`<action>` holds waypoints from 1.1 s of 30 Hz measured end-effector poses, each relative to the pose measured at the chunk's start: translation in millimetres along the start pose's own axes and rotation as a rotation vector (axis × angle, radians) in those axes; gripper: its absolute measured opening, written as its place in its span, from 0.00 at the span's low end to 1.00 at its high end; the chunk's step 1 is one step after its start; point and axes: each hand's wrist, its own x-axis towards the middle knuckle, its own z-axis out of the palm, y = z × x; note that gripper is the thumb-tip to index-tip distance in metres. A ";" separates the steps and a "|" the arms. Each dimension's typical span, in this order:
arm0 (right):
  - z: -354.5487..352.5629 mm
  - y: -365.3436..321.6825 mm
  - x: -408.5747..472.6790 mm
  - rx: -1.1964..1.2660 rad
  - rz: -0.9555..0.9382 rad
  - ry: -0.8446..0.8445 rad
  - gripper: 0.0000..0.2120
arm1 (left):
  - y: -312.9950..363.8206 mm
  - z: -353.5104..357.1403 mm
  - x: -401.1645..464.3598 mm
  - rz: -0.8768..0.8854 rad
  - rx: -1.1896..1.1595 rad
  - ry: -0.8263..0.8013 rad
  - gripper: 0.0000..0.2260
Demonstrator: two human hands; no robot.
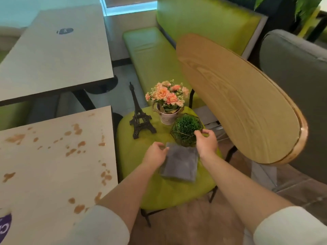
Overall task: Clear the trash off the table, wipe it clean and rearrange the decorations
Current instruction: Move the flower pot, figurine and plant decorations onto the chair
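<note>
Reaching down to a green chair seat (159, 191) beside the stained bench (53, 165), a person works both hands among the decorations parked there. The left hand (155, 154) rests at the left edge of a folded grey cloth (180, 162) lying mid-seat, fingers curled at its near corner; whether they already pinch the fabric cannot be told. The right hand (206, 142) has its fingertips on the rim of a geometric planter with a green ball plant (185, 129), at the seat's right edge, seemingly pinching the wire frame lightly. Toward the back edge of the seat stand a small black tower model (139, 119) and a white pot of peach flowers (168, 106), upright and close together. The bench top at left is bare of trash but spattered with brown stains across most of its surface, with a purple object (5, 225) at its near-left corner. By the look of it, clearing is finished and wiping is about to begin: the cloth must be lifted off the seat and carried to the bench. That calls for a firm grip on the cloth's edge, and the planter steadied or let go so it does not tip
</note>
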 end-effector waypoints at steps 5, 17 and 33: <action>-3.1 3.7 15.3 0.001 0.006 -0.011 0.16 | -7.1 19.0 9.7 -0.067 0.260 -0.017 0.22; -1.7 13.6 21.7 -0.103 -0.012 -0.063 0.18 | -16.9 12.7 1.6 -0.212 0.362 -0.113 0.22; 33.2 4.8 -65.7 -0.204 -0.214 -0.098 0.10 | -41.2 -69.0 -64.8 -0.098 0.071 0.040 0.14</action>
